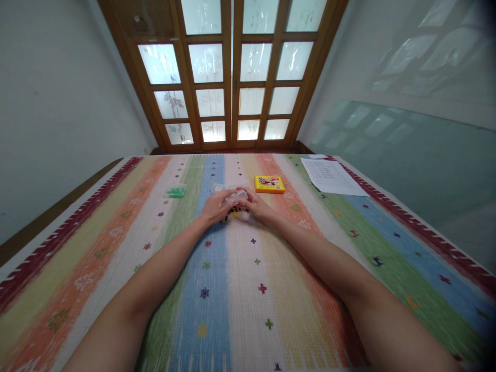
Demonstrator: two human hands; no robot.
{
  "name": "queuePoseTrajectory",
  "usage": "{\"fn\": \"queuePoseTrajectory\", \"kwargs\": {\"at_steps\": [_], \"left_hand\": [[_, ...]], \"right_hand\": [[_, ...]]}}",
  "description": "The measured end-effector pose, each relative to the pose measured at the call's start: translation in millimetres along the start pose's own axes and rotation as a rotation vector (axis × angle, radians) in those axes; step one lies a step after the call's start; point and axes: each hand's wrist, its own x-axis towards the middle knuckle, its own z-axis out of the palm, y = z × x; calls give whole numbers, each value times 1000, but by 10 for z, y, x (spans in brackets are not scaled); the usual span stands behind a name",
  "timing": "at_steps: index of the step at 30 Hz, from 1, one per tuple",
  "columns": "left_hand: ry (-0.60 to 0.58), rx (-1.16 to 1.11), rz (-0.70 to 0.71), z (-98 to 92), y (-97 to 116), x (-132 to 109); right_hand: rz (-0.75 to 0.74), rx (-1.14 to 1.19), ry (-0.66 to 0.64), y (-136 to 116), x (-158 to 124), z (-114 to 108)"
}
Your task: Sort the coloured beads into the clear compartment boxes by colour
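Observation:
Both arms reach forward over the table. My left hand (216,207) and my right hand (256,204) are closed on opposite sides of a small clear plastic box (235,197). Its contents are too small to make out. Right below the box, several tiny dark and yellow pieces (234,213) lie on the cloth, partly hidden by my fingers. Just behind my left hand is another clear plastic case (217,189), lying flat and partly covered.
A small clear box with green pieces (176,191) stands to the left. Right of my hands lies a yellow box with a printed picture (269,184). Printed paper (331,175) rests at the far right of the striped tablecloth (244,310). Wooden glass-paned doors (232,93) stand behind.

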Motion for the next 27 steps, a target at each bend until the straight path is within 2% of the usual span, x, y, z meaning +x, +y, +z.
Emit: {"fn": "queuePoseTrajectory", "kwargs": {"at_steps": [7, 15, 19, 23, 27], "left_hand": [[88, -68, -23, 10, 35, -49], [188, -230, -126, -18, 75, -44], [138, -311, -97, -78, 13, 1], [140, -484, -185, -87, -103, 45], [229, -732, -270, -55, -148, 91]], "right_hand": [[-26, -7, -40, -32, -43, 48], [-44, -82, -12, 106, 7, 48], [-60, -50, -13, 134, 24, 23], [-87, 0, -64, 159, 50, -35], [-92, 2, -99, 127, 44, -102]]}}
